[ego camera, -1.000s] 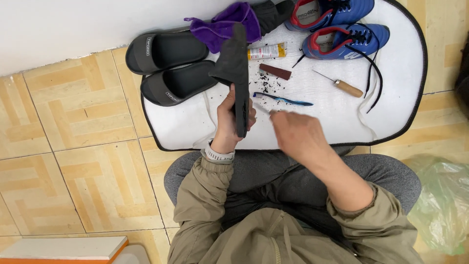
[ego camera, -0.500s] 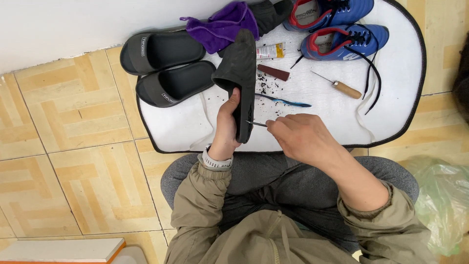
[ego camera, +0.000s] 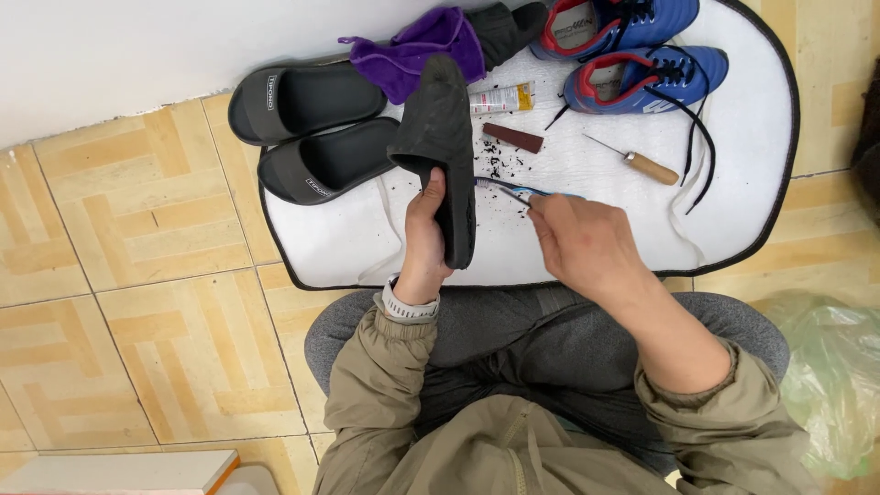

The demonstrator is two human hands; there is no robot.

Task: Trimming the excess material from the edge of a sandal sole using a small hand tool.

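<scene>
My left hand (ego camera: 426,240) grips a black slide sandal (ego camera: 442,151), held on edge above the white mat (ego camera: 367,243) with its sole turned toward my right. My right hand (ego camera: 579,240) holds a thin pointed tool (ego camera: 507,190) whose tip reaches toward the sandal's sole edge. A blue toothbrush (ego camera: 541,192) lies on the mat just beyond my right fingers. Dark crumbs (ego camera: 500,165) are scattered on the mat next to the sandal.
Two more black slides (ego camera: 316,124) lie at the mat's left. A purple cloth (ego camera: 422,50), a small glue tube (ego camera: 500,96), a brown block (ego camera: 513,137), a wooden-handled awl (ego camera: 637,163) and two blue sneakers (ego camera: 642,69) sit behind. A green plastic bag (ego camera: 830,376) is at right.
My left hand has shifted the sandal slightly. My right hand has moved the tool's tip up toward the sandal's sole.
</scene>
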